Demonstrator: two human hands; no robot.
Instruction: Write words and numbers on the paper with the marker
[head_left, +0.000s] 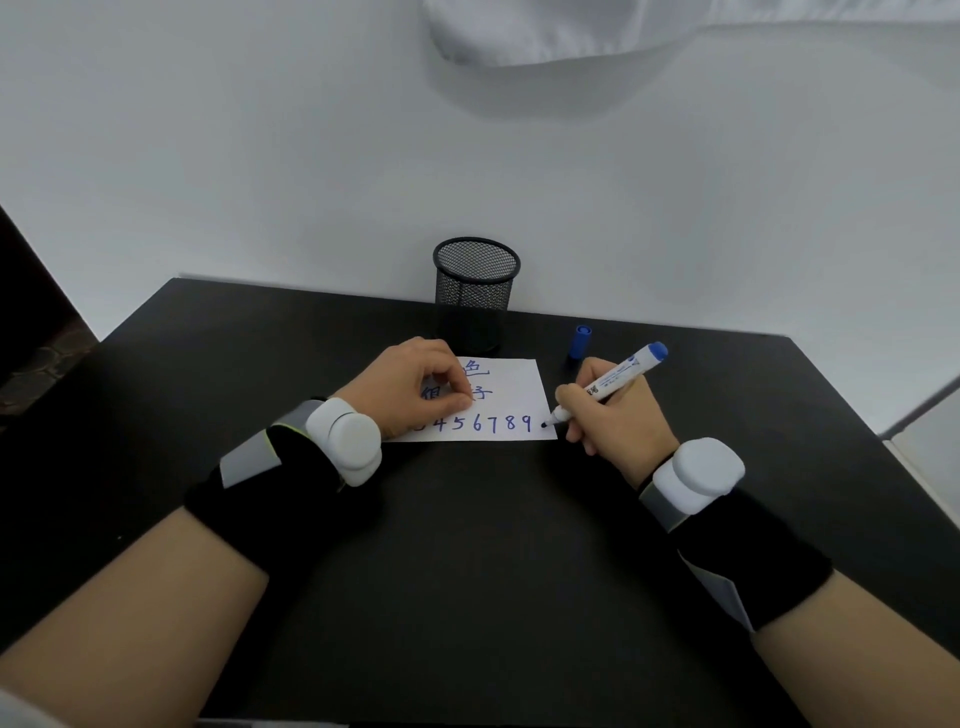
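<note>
Tabletop (467, 545), black and broad, is kept nearly bare so that the writing has a flat, firm base; a mesh pen cup (475, 291) is set at its far edge against the white wall, out of the way of both arms. Near the middle, just in front of the cup, the paper (511, 387) is pinned flat by the left hand (415, 384), whose curled fingers are pressed together on the sheet so that it cannot slide under the strokes. The marker (613, 382) is clamped in a pen grip by the right hand (615, 415), its tip touching the sheet's near right corner just after the digit 9. The blue cap (578, 343) is stood apart behind, within easy reach for recapping.
</note>
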